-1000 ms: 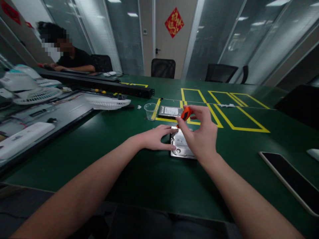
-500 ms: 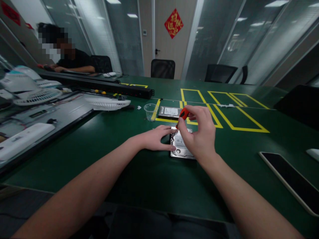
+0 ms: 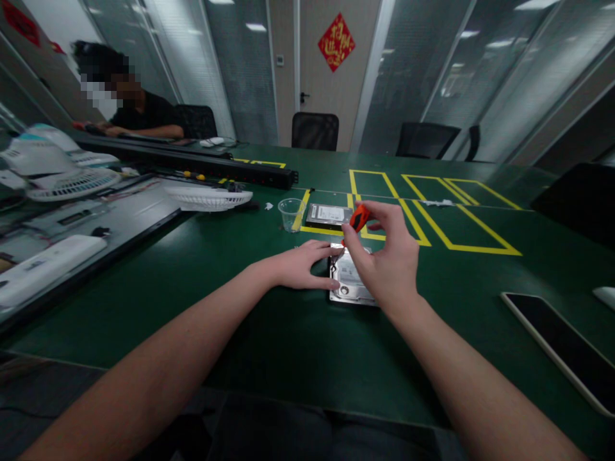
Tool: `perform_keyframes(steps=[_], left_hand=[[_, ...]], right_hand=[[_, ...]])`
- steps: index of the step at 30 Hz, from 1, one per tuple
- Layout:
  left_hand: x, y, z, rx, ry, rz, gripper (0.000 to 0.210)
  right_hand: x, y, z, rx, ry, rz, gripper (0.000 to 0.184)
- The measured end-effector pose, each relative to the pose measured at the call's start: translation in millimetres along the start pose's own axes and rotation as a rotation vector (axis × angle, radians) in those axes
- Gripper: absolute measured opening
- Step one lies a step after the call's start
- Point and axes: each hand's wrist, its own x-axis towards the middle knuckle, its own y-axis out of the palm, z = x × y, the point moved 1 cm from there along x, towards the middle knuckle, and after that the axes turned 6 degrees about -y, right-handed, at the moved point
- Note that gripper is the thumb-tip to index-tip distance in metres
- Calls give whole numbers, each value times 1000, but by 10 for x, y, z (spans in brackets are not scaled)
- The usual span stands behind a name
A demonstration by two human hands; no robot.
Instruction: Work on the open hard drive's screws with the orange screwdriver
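Observation:
A silver hard drive lies flat on the green table right in front of me. My left hand rests at its left side, thumb and fingers spread apart, with the fingertips touching the drive's left part. In my right hand is a screwdriver with a red-and-black handle, pinched between thumb and fingers. Its shaft slants down to the drive's upper left area; the exact contact of the tip is too small to make out. My right hand covers the drive's right side.
Behind the drive stand a clear plastic cup and a second hard drive within yellow tape. A phone lies at right. Fan parts, a power strip and a long black bar occupy the left. A person sits far left.
The screwdriver handle tilts slightly more to the right, and my right hand has turned a little with it. My left hand and the hard drive stay in place.

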Motion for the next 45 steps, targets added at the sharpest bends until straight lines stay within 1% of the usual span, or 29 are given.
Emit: perform_keyframes(steps=[4,10,15,24,29,34,37,40,45], left_hand=[[-6,-6,-11,-8,-12,10,110],[-2,-6,6,-10,8,0,106],[-3,6,27,-5,5,-3,110],[8,19,35,-4,14,-12,107],[2,6,7,-7,-10,2,109],[-10,-3,-7,-8,-12,8,111],[-9,-1,4,-8,-1,7,110],[-4,2,14,-3,2,-1,108],[8,9,10,-3,-1,-5,107]], right_hand=[[-11,6,-12,-11,-13,-12,36],[-20,29,-11,5,-11,1,41],[19,10,13,11,-65,-13,34],[14,2,5,13,-49,10,43],[13,-6,15,-11,-17,-5,32],[1,-8,-1,8,6,-19,32],[-3,0,-3,18,13,0,33],[7,6,-1,20,-17,22,35],[31,5,13,6,-88,-32,32]])
